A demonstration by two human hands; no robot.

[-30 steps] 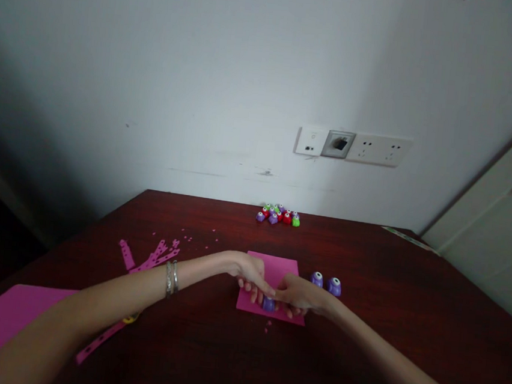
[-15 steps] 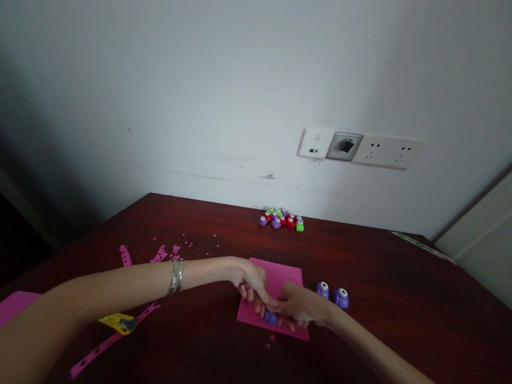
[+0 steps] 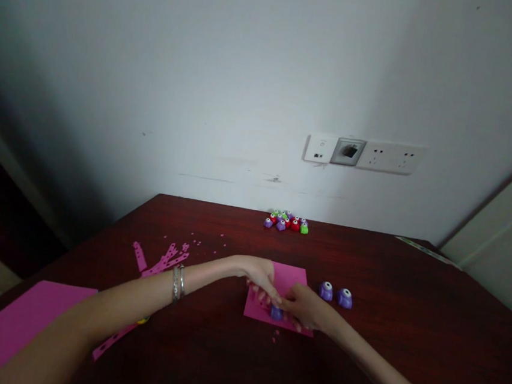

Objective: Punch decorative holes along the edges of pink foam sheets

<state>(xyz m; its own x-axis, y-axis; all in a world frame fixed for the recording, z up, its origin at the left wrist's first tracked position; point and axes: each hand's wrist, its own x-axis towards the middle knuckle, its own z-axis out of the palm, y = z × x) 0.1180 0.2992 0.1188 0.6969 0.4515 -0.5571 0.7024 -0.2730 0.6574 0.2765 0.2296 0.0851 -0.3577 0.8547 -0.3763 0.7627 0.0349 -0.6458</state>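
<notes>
A purple craft paper punch (image 3: 276,313) sits at the near part of a small pink sheet of paper (image 3: 291,275). My left hand (image 3: 262,280) grips it from the left, its thumb reaching onto the top of the punch. From the other side my right hand (image 3: 306,307) closes on the same punch, with the thumbs meeting over it. Fingers of both hands hide most of the punch and part of the sheet. Just right of my right hand stand two more purple punches, a nearer-left one (image 3: 325,290) and another (image 3: 344,298).
Several small red, green and purple punches (image 3: 287,221) cluster by the wall. Punched pink strips (image 3: 165,262) and tiny scraps lie at left, with a yellow object (image 3: 143,320) mostly behind my left forearm. A larger pink sheet (image 3: 40,316) lies at the table's left. Wall sockets (image 3: 390,157) are above.
The view has shifted slightly, showing more of the large pink sheet. My left forearm now covers most of the yellow cutter. Both hands stay on the purple punch.
</notes>
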